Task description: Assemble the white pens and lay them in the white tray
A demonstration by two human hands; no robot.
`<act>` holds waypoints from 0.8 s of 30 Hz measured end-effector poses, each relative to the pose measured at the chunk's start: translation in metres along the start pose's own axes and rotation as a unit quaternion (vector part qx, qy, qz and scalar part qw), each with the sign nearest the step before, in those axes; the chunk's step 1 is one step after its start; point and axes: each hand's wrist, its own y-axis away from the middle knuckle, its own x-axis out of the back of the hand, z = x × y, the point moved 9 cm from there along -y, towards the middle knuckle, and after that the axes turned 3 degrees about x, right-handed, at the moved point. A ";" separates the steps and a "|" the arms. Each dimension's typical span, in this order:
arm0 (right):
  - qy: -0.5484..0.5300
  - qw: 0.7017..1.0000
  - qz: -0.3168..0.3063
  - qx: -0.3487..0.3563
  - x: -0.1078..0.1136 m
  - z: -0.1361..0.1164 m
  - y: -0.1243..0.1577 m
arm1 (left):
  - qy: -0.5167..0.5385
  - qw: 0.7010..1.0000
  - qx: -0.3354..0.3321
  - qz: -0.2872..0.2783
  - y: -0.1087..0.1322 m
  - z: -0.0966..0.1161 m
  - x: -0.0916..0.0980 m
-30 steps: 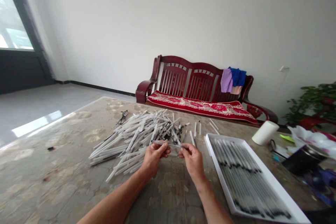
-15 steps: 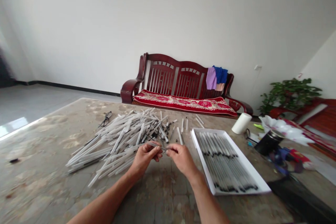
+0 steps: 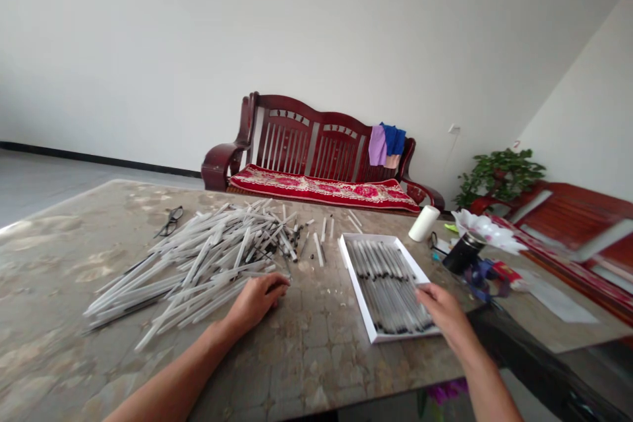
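A large loose heap of whitish pen tubes (image 3: pixel 198 270) with dark parts among them lies on the patterned table. My left hand (image 3: pixel 262 297) rests at the heap's near right edge, its fingers curled together; what they hold, if anything, is too small to make out. To the right is a white tray (image 3: pixel 359 303) with two rows of clear pens with black tips (image 3: pixel 395 303). My right hand (image 3: pixel 440 306) is over the tray's right side, fingers pinched at the pens; whether one is between them is unclear.
Glasses (image 3: pixel 171 221) lie behind the heap. Small tubes (image 3: pixel 318 249) and caps lie between heap and tray. Beyond the tray stand a white roll (image 3: pixel 424 223) and a black cup (image 3: pixel 463 252), with a black bag (image 3: pixel 529 356) at right. A wooden bench (image 3: pixel 222 161) is behind the table.
My hands were together in front of the heap. My right hand has moved right to the tray, while my left stays near the heap. The view has turned to the right.
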 end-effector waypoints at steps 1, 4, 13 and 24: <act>0.020 1.000 0.001 -0.018 0.012 0.015 -0.001 | -0.007 1.000 -0.005 -0.002 0.000 0.001 -0.001; 0.079 0.995 0.005 -0.059 0.036 0.046 -0.002 | -0.025 1.000 -0.009 -0.009 -0.001 0.001 -0.003; 0.206 0.976 -0.019 -0.071 0.048 0.063 -0.020 | -0.076 0.997 -0.019 -0.017 -0.002 -0.003 -0.003; 0.320 0.943 -0.069 -0.057 0.014 0.034 -0.074 | -0.168 0.983 0.009 -0.070 -0.004 -0.011 -0.012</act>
